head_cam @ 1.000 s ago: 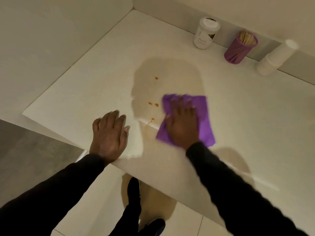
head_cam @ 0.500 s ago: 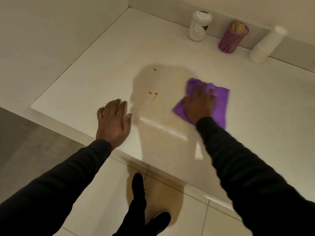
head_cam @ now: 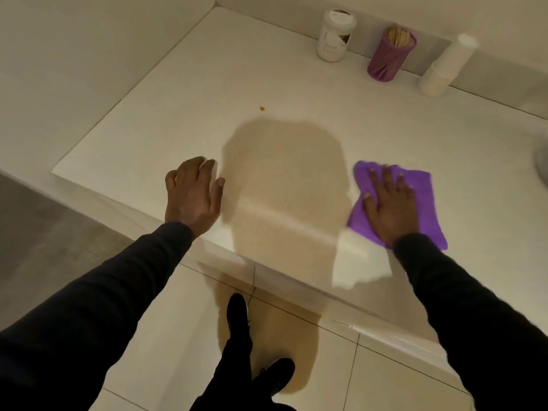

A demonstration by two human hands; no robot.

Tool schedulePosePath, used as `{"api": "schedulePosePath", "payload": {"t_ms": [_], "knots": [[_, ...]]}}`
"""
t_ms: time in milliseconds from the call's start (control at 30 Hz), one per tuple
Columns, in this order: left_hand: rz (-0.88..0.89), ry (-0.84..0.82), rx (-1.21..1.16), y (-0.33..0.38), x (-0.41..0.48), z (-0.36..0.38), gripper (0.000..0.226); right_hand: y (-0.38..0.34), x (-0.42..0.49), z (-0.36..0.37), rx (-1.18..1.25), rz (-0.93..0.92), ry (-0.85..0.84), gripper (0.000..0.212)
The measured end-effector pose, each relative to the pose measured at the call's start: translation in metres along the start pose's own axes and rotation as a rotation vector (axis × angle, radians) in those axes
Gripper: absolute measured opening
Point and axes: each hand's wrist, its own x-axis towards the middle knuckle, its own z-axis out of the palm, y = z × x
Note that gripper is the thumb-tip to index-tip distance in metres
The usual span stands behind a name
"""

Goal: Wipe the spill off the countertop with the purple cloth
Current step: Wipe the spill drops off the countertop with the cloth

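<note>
The purple cloth (head_cam: 424,200) lies flat on the white countertop (head_cam: 184,120), right of centre. My right hand (head_cam: 388,209) presses down on it with fingers spread. My left hand (head_cam: 192,197) rests flat near the counter's front edge, holding nothing. One small orange spot of spill (head_cam: 262,108) shows on the counter, far behind and left of the cloth. A dark shadow lies on the surface between my hands.
Against the back wall stand a white jar (head_cam: 335,37), a purple holder of wooden sticks (head_cam: 390,54) and a stack of white cups (head_cam: 444,69). A wall bounds the counter's left side. Tiled floor and my dark shoes (head_cam: 267,369) lie below the front edge.
My right hand has slid the cloth to the right across the counter. The orange drops near the middle are gone; one spot remains at the back. My left hand has stayed put.
</note>
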Motion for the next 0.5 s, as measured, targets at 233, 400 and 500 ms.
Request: {"api": "schedulePosePath", "payload": {"t_ms": [233, 400, 500], "knots": [[0.019, 0.020, 0.020, -0.001, 0.001, 0.002, 0.048, -0.156, -0.041, 0.034, 0.072, -0.055, 0.021, 0.071], [0.050, 0.047, 0.047, 0.000, 0.001, 0.002, 0.038, -0.136, -0.109, 0.042, 0.087, -0.321, -0.026, 0.066], [0.054, 0.054, 0.062, -0.001, 0.002, 0.004, 0.036, -0.027, -0.115, 0.030, -0.020, -0.010, 0.039, 0.070]]}}
